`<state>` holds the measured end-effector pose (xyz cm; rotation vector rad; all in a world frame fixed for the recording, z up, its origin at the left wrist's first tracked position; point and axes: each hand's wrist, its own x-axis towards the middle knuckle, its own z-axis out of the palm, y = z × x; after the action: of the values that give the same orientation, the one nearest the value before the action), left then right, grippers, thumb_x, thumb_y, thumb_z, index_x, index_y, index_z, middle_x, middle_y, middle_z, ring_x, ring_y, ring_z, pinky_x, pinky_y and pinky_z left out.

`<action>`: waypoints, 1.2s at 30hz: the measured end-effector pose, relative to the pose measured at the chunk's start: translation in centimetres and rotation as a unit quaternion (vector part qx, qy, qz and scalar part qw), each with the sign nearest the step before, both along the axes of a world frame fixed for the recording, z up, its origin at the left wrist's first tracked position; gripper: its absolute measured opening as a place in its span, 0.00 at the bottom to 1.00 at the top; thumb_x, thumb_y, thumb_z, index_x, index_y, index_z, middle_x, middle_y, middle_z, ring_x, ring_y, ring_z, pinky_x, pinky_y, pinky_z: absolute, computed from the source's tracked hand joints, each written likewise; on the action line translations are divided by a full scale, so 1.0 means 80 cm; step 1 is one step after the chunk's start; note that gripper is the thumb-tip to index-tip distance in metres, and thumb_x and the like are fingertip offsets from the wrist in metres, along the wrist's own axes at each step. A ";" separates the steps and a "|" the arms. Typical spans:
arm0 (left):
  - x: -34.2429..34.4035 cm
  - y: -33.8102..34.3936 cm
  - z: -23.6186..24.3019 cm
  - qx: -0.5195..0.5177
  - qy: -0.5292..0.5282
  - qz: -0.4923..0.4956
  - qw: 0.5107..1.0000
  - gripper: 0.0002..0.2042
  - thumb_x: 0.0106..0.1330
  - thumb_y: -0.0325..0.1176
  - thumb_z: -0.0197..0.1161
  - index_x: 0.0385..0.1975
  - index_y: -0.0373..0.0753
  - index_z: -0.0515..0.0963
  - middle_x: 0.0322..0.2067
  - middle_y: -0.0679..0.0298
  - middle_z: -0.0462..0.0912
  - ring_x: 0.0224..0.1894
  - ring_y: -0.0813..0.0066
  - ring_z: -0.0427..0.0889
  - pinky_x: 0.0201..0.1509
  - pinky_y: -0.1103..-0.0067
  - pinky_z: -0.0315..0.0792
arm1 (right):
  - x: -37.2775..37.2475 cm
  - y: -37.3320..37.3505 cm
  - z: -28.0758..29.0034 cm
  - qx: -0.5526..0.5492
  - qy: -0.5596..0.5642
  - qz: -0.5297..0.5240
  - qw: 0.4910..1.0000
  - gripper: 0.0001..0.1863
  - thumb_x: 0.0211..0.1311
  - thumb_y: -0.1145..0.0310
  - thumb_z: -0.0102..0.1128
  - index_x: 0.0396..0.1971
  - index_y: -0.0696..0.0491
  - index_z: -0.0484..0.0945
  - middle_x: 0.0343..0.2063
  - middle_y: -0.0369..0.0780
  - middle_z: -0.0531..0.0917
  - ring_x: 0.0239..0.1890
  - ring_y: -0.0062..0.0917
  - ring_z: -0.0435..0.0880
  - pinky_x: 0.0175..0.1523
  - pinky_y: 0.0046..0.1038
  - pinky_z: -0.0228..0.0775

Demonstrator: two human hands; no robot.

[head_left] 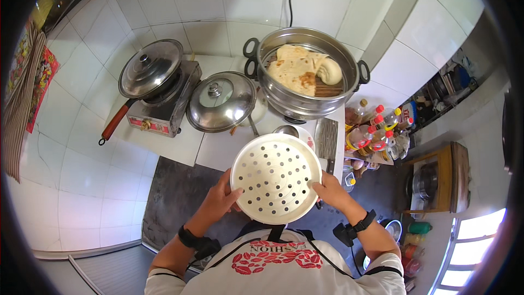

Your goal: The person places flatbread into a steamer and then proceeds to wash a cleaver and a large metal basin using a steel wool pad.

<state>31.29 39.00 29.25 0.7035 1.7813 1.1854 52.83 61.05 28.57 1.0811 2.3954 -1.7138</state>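
Dark capital letters [278, 247] ran upside down across my white shirt [262, 282], beside red petal-shaped prints [305, 262]; markings on the stove's [158, 108] red front panel [159, 128] were too small to read.

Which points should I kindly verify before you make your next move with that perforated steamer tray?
1. Left hand on the perforated steamer tray: ok, gripping the left rim.
2. Right hand hold: ok, gripping the right rim.
3. Steamer pot uncovered: ok, flatbread and bun show inside.
4. Cleaver well apart from the right hand: cannot tell, they appear close together.
5. Gas stove turned off: cannot tell, no clear view beneath the lidded pan.
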 end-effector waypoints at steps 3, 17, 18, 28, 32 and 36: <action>-0.004 0.012 -0.001 -0.050 0.037 -0.025 0.998 0.27 0.58 0.35 0.55 0.57 0.34 0.56 0.28 0.60 0.78 0.21 0.78 0.78 0.20 0.86 0.68 | 0.044 0.012 0.000 0.013 0.021 -0.037 0.999 0.17 0.54 0.68 0.48 0.41 0.63 0.67 0.23 0.43 0.78 0.15 0.21 0.75 0.21 0.22 0.69; -0.262 0.119 -0.087 -0.075 0.408 0.076 0.907 0.21 0.50 0.39 0.61 0.43 0.35 0.72 0.29 0.55 0.79 0.31 0.66 0.79 0.37 0.76 0.71 | 0.244 -0.054 -0.016 0.001 0.044 -0.508 0.860 0.12 0.49 0.69 0.44 0.32 0.57 0.72 0.14 0.34 0.73 0.10 0.15 0.68 0.13 0.15 0.56; -0.278 0.131 -0.096 -0.074 0.405 0.072 0.908 0.21 0.50 0.39 0.61 0.43 0.35 0.72 0.29 0.55 0.79 0.31 0.66 0.79 0.37 0.76 0.71 | 0.249 -0.064 -0.022 0.002 0.040 -0.512 0.858 0.12 0.49 0.69 0.44 0.32 0.57 0.72 0.14 0.34 0.73 0.10 0.15 0.68 0.13 0.15 0.56; -0.382 0.265 -0.147 -0.245 0.491 -0.018 0.836 0.23 0.52 0.46 0.57 0.46 0.40 0.70 0.47 0.54 0.69 0.48 0.57 0.71 0.47 0.66 0.69 | 0.233 -0.130 -0.050 -0.036 -0.010 -0.644 0.764 0.11 0.48 0.72 0.43 0.32 0.58 0.69 0.14 0.37 0.73 0.07 0.18 0.67 0.11 0.18 0.55; -0.392 0.282 -0.156 -0.231 0.502 -0.045 0.832 0.17 0.49 0.45 0.59 0.31 0.38 0.76 0.37 0.52 0.77 0.42 0.57 0.75 0.43 0.68 0.71 | 0.225 -0.151 -0.046 -0.031 -0.014 -0.668 0.743 0.11 0.48 0.71 0.43 0.32 0.58 0.69 0.14 0.36 0.74 0.08 0.18 0.68 0.12 0.18 0.55; -0.401 0.282 -0.162 -0.198 0.519 -0.036 0.831 0.14 0.45 0.42 0.60 0.24 0.36 0.78 0.30 0.51 0.79 0.36 0.55 0.77 0.40 0.68 0.72 | 0.224 -0.163 -0.052 -0.039 -0.033 -0.676 0.735 0.12 0.48 0.69 0.43 0.31 0.57 0.70 0.14 0.36 0.74 0.09 0.18 0.68 0.13 0.18 0.57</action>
<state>-0.77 61.53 16.29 1.2763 2.7254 0.2773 70.78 48.04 24.41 3.1785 1.2381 -1.7028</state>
